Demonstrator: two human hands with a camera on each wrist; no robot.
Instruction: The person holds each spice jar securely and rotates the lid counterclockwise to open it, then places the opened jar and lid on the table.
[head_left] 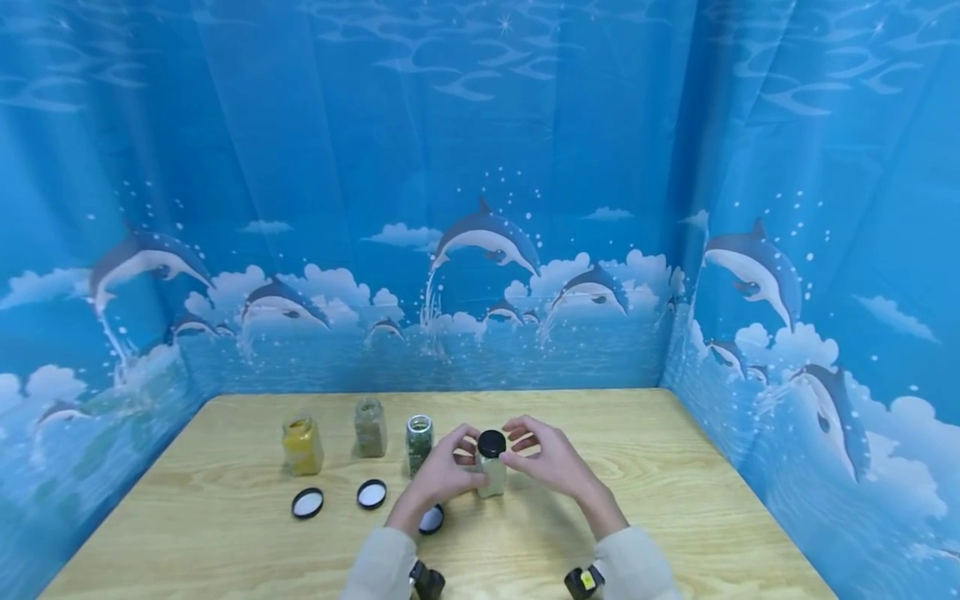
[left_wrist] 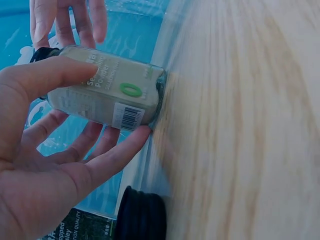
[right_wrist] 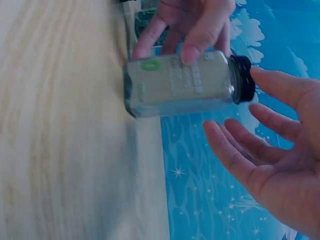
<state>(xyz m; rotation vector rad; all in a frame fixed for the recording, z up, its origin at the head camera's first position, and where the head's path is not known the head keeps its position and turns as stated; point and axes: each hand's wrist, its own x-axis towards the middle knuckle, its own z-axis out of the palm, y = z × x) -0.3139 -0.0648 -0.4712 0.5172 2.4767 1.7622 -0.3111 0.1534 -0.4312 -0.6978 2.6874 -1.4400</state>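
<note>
Person, two bare hands: left hand [head_left: 442,472], right hand [head_left: 551,460]. No gloves, rings or watch visible. Both forearms in light cream/off-white long sleeves [head_left: 382,562], soft knit-looking fabric, cuffs ending at wrists. Small black cam unit strapped under each wrist: left wrist unit [head_left: 427,580] all black, right wrist unit [head_left: 583,581] black w/ yellow marking on it. Nails short, unpainted in wrist views.
</note>
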